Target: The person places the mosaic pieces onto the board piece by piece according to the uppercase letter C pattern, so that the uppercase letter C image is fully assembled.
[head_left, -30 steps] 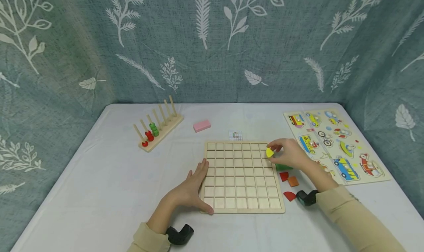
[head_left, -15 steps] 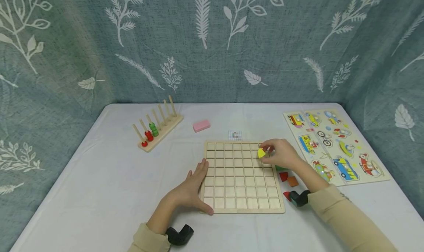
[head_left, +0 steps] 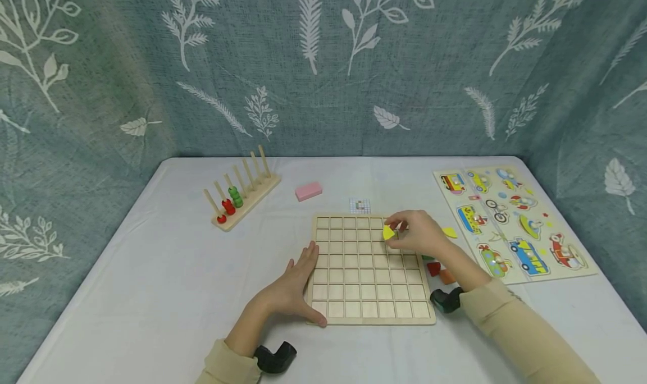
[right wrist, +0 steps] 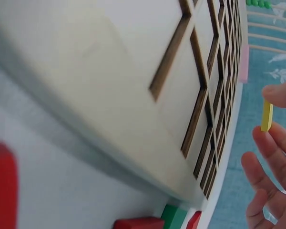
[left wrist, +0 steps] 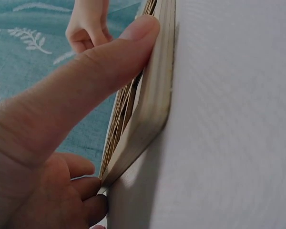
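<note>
My right hand (head_left: 417, 231) pinches a small yellow wooden piece (head_left: 388, 232) with a rounded edge between thumb and fingertips. It is over the upper right of a wooden grid board (head_left: 371, 321). In the right wrist view the yellow piece (right wrist: 267, 116) shows edge-on between thumb and finger, with the other fingers spread. My left hand (head_left: 288, 288) rests along the board's left side, fingers straight. Its thumb (left wrist: 138, 36) presses the rim near the front corner, as the left wrist view shows. The board's visible cells hold no pieces.
Right of the board lie red (head_left: 433, 268), orange (head_left: 447, 277) and yellow (head_left: 449, 232) pieces, plus a partly hidden green one. A picture puzzle (head_left: 510, 227) stands beyond them. Behind are a small grid card (head_left: 360, 205), a pink block (head_left: 308, 191) and a peg rack (head_left: 247, 201) with beads.
My right hand has moved left across the board's upper right with the yellow piece, uncovering another yellow piece on the table. The left hand has stayed in place.
</note>
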The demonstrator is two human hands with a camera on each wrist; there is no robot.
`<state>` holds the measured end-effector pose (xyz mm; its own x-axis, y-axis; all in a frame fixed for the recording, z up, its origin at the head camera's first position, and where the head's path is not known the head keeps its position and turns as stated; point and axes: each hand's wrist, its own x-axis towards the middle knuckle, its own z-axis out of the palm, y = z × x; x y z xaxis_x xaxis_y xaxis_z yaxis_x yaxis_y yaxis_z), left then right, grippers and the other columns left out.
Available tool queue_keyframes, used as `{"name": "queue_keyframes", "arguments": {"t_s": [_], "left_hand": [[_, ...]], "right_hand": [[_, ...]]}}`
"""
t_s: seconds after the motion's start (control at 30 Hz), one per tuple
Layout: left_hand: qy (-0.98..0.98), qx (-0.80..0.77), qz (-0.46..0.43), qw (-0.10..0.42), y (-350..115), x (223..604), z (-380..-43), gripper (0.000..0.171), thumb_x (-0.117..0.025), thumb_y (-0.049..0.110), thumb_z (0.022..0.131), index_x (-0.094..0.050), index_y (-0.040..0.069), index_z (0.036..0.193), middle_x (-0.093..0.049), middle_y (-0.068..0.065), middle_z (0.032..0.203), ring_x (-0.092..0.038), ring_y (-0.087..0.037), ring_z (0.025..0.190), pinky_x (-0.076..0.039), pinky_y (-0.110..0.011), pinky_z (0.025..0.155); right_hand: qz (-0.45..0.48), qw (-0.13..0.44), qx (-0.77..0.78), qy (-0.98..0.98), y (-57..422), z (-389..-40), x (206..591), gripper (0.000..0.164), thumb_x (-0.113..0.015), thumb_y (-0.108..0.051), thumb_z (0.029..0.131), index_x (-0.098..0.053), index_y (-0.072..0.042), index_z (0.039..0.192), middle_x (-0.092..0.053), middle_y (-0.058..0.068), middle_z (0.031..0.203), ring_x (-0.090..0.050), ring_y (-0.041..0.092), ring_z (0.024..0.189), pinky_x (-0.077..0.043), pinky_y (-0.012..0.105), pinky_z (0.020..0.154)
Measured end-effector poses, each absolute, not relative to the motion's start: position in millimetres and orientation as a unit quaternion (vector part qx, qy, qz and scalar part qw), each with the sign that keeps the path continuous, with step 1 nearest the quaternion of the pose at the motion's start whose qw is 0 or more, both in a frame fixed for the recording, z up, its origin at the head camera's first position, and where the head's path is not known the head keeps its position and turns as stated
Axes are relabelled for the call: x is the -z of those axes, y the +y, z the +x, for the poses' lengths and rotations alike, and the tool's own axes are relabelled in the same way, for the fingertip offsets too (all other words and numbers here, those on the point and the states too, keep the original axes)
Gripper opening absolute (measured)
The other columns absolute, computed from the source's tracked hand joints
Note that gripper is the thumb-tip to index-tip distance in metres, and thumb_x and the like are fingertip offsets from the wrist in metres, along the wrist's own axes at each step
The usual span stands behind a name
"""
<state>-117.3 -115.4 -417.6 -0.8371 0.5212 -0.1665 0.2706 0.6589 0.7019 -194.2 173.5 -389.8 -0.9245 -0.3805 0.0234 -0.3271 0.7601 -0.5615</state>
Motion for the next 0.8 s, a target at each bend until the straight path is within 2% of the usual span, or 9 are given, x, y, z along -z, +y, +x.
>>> {"name": "queue_keyframes", "arguments": {"t_s": [0.47, 0.8], "left_hand": [[0.893, -0.351, 0.22, 0.175, -115.6, 419.2, -118.2, 0.138, -0.09, 0.037, 0.047, -0.001, -0.003, 0.145, 0.004, -0.017, 0.151, 0.002, -0.03, 0.138, -0.002, -0.052, 0.109], [0.894, -0.351, 0.221, 0.172, -115.2, 420.3, -118.3, 0.138, -0.09, 0.038, 0.046, -0.003, -0.004, 0.144, 0.003, -0.018, 0.151, 0.001, -0.031, 0.138, -0.003, -0.053, 0.109]], "right_hand": [[-0.191, 0.053, 0.293, 0.935, 162.3, -201.8, 390.4, 0.036, -0.075, -0.022, 0.07, -0.069, -0.007, 0.102, -0.065, 0.001, 0.087, -0.053, 0.013, 0.07, -0.044, 0.026, 0.056], [-0.179, 0.069, 0.282, 0.94, 151.7, -206.7, 390.7, 0.037, -0.076, -0.024, 0.07, -0.069, -0.01, 0.104, -0.065, -0.001, 0.088, -0.053, 0.012, 0.067, -0.044, 0.026, 0.056]]}}
